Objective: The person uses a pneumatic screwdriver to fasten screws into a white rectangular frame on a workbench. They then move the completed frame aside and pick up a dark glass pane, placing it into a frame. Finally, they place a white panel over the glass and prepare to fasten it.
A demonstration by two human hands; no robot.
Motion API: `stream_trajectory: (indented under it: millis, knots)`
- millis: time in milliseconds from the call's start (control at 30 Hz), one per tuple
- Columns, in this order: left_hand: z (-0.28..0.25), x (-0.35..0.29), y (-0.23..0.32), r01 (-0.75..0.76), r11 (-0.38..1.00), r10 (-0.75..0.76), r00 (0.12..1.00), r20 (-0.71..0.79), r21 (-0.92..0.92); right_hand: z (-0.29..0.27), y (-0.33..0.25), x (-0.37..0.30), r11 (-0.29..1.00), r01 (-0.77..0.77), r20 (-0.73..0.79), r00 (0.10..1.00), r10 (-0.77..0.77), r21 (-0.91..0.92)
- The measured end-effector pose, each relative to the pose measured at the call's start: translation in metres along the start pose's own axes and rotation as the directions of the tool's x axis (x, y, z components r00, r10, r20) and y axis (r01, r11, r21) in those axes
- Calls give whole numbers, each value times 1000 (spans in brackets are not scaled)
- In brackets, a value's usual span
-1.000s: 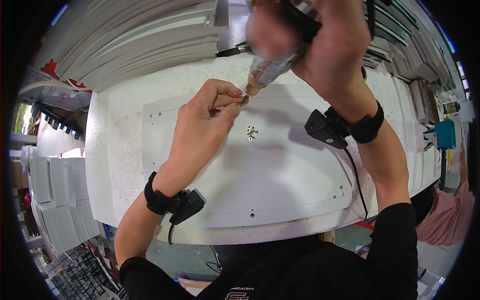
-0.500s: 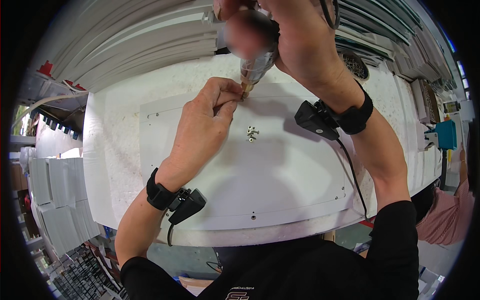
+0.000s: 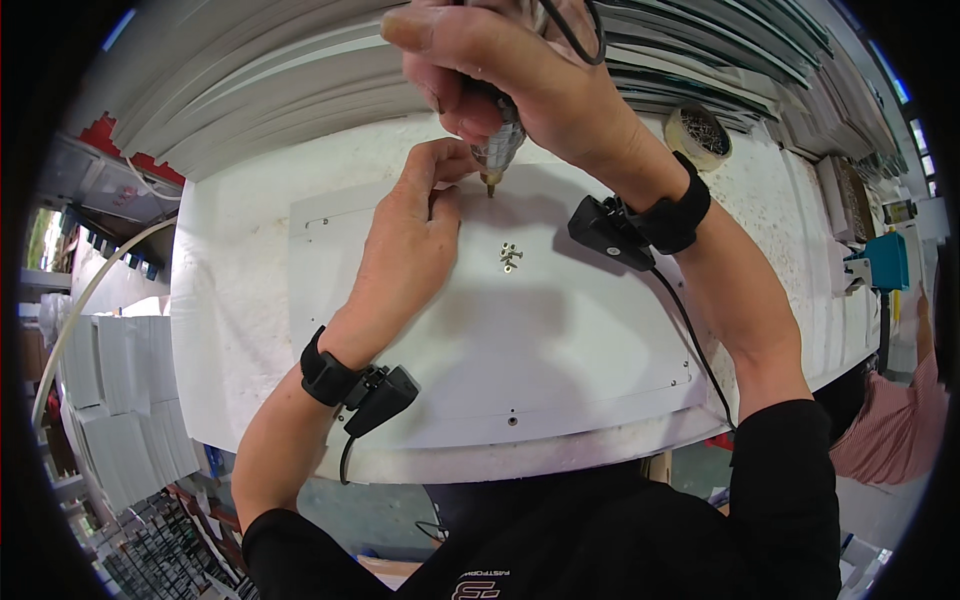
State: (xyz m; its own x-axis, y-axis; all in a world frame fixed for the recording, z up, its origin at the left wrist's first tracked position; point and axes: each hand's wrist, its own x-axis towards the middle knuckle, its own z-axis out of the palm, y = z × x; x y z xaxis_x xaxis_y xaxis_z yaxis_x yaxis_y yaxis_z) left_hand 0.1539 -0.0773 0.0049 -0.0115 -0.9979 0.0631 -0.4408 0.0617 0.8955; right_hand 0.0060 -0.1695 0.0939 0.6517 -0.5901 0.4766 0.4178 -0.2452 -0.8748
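My right hand (image 3: 530,60) grips a screwdriver (image 3: 503,148), seemingly powered, with a grey, tape-wrapped front end. Its brass-coloured tip points down at the far edge of a white panel (image 3: 560,370); whether it touches a screw there is too small to tell. Just left of the tip, my left hand (image 3: 408,235) rests on the panel, thumb and bent forefinger apart, with nothing visible between them. Nearer to me, several small screws (image 3: 510,257) lie in a loose pile on the panel. Small holes or fittings mark the panel's corners and near edge.
The panel lies on a white-covered table (image 3: 230,300). Stacked white strips (image 3: 300,90) line the far side, and a round tub of screws (image 3: 703,135) stands at the far right. A pale hose (image 3: 75,310) curves along the left. Another person's striped sleeve (image 3: 885,430) shows at the right.
My left fingers have drawn back slightly from the screwdriver's tip, where they were pinched. My right hand has shifted a little left, bringing the whole tub of screws into sight.
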Motion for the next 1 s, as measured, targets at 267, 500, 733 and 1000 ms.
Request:
stream_trajectory:
  millis: [267,500,733,1000]
  knots:
    - [-3,-14,8,45,999,-44,998,35,-26,-5,-36,-15,997,77,-123,990,-73,28]
    - [7,-36,21,-105,943,94,994,49,316,-33,-45,-51,967,249,-169,957,-237,55]
    - [13,-35,26,-172,839,158,985,70,516,-32,-63,-74,959,250,-244,946,-213,132]
    - [14,-68,38,150,988,-149,989,16,-35,-30,-71,-89,875,384,-195,920,-338,295]
